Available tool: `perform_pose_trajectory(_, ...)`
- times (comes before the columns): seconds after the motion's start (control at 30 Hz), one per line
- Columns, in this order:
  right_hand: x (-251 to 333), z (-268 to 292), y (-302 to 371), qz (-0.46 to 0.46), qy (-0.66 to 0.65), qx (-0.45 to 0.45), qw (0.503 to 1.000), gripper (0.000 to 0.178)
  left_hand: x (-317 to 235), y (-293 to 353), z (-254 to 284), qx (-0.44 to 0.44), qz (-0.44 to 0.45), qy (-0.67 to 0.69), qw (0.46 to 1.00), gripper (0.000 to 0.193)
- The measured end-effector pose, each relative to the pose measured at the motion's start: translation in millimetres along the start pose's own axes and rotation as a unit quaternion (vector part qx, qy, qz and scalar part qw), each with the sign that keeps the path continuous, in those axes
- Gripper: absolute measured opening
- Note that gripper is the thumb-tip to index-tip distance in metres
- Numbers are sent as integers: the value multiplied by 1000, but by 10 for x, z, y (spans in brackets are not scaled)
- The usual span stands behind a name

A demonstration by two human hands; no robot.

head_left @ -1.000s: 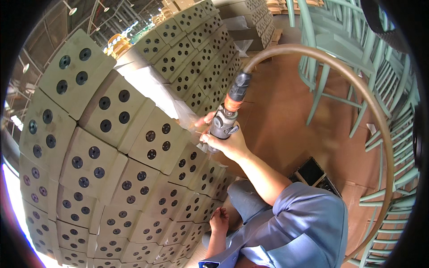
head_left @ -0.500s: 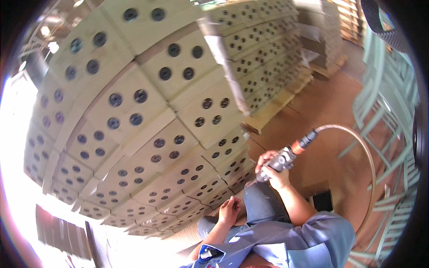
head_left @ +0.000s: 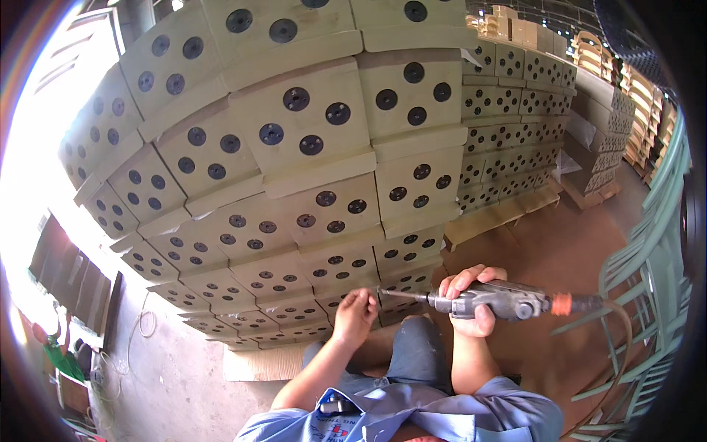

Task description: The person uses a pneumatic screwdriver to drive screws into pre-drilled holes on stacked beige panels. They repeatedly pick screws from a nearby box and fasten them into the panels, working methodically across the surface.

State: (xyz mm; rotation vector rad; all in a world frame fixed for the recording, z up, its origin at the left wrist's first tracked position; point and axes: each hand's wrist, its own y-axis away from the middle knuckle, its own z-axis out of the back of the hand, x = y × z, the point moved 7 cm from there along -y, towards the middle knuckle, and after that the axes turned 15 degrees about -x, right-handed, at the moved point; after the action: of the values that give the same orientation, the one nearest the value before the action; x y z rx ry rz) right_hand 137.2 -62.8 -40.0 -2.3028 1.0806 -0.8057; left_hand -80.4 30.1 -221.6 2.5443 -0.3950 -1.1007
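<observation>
Grey metal and black fittings make up the power tool [head_left: 508,300], held roughly level in the air, its body extending beyond the right edge of the stack [head_left: 305,121]. Right hand [head_left: 468,324]: clamped around the tool body, fingers over the top, thumb across the near side. The slim bit [head_left: 401,294] points left, before the lower part of the stack near its right edge. Left hand [head_left: 353,318]: fingers curled together, just beside the bit tip; whether a small part sits between them cannot be told at this size.

An orange collar [head_left: 562,304] is fitted near the rear of the tool. From the rear end, a brown hose [head_left: 627,324] curves down toward the lower right.

The stack consists of beige blocks, many faces fitted with four black discs [head_left: 296,99]. A tan base [head_left: 254,365] shows under its lower front edge. Beyond the stack's right edge, a second stack [head_left: 508,112] stands on a wooden pallet [head_left: 508,216].

Teal chairs [head_left: 652,269] are grouped at the right, on brown flooring [head_left: 530,247]. Grey flooring [head_left: 184,383] lies left of the base.
</observation>
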Motion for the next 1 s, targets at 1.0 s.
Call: perform_pose_trajectory(1.0,193,-1722,-334,349,61,242,903,52,-1688,769,-1727,261,-50,108,958,25)
